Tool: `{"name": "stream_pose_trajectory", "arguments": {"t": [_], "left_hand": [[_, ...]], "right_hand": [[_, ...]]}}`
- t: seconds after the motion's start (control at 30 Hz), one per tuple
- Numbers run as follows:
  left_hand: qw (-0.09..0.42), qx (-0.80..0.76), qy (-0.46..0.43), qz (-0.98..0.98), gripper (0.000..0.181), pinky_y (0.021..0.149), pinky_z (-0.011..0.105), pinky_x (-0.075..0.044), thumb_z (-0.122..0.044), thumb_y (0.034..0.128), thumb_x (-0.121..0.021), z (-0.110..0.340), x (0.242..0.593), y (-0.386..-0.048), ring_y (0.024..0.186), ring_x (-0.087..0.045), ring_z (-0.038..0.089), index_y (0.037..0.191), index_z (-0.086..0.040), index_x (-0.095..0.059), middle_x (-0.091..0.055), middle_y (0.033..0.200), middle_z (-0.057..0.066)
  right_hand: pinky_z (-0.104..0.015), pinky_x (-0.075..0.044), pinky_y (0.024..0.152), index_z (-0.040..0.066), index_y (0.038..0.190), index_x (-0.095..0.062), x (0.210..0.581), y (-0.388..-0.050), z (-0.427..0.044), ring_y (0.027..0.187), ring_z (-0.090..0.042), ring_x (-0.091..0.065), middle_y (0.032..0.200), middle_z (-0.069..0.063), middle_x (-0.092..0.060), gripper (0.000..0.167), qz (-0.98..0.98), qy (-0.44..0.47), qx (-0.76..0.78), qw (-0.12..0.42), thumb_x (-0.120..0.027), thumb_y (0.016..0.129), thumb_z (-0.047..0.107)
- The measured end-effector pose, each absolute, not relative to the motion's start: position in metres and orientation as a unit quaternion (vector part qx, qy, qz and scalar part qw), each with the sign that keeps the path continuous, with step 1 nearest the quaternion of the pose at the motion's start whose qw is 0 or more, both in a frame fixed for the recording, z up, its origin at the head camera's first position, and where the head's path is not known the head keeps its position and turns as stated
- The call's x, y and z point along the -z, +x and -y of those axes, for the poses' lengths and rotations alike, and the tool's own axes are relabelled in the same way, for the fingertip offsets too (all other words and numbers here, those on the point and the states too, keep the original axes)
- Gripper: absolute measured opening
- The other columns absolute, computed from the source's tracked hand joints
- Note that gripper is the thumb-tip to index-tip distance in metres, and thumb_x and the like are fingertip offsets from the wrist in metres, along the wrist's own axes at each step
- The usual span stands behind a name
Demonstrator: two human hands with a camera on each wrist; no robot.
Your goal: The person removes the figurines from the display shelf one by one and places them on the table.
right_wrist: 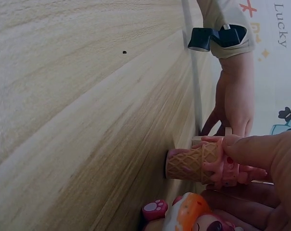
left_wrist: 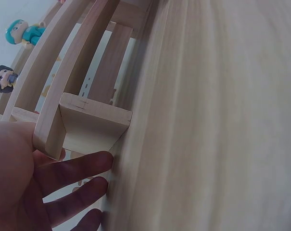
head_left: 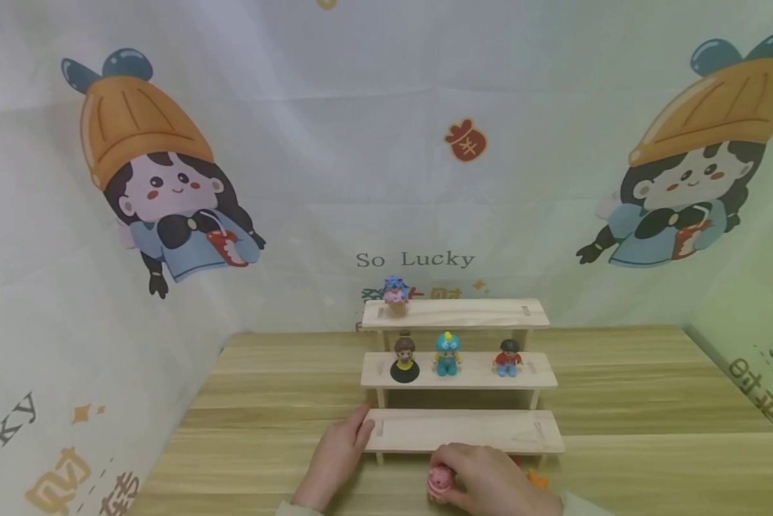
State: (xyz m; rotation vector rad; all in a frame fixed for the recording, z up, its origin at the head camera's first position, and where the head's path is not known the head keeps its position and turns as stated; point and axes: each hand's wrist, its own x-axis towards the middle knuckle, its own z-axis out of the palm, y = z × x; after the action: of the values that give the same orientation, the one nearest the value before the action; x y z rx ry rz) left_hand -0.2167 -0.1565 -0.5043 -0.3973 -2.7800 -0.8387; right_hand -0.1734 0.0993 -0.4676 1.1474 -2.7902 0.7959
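My right hand pinches a pink ice-cream-cone toy between thumb and fingers, in front of the lowest step. In the right wrist view its waffle cone is just above or on the tabletop; I cannot tell which. Beside it is a toy figure with an orange top and pink paw feet, partly hidden by the fingers. My left hand holds the left end of the three-step wooden shelf at its lowest board. In the left wrist view the thumb lies against the board's end, with the other fingers spread below.
A blue-topped ice-cream-cone toy stands on the top step, at left. Along the middle step are a brown-haired figure, a teal figure and a black-capped figure in red. A printed cloth hangs behind the wooden table.
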Motion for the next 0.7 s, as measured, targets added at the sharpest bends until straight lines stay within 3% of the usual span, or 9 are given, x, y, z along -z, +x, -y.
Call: {"name": "stream_pose_trajectory", "arguments": {"t": [0.27,0.7], "left_hand": [[0.107,0.282,-0.135,0.944,0.039,0.087,0.053,-0.052,-0.025,0.0987,-0.051,0.1562,0.5052,-0.2167,0.102,-0.064,0.041,0.131,-0.002,-0.055,-0.064,0.121,0.022],[0.111,0.282,-0.136,0.943,0.038,0.086,0.052,-0.052,-0.022,0.0984,-0.051,0.1555,0.5051,-0.2163,0.101,-0.065,0.041,0.130,-0.002,-0.055,-0.064,0.119,0.022]], "right_hand": [[-0.016,-0.045,0.064,0.023,0.100,-0.061,0.4694,-0.1726,-0.1009,0.073,0.006,-0.048,0.090,0.019,-0.057,0.022,0.894,0.379,-0.236,0.032,-0.071,0.085,0.036],[-0.023,-0.053,0.075,0.015,0.114,-0.063,0.4619,-0.1741,-0.1023,0.090,0.001,-0.059,0.107,0.009,-0.065,0.037,0.901,0.383,-0.206,-0.001,-0.074,0.083,0.032]]}}
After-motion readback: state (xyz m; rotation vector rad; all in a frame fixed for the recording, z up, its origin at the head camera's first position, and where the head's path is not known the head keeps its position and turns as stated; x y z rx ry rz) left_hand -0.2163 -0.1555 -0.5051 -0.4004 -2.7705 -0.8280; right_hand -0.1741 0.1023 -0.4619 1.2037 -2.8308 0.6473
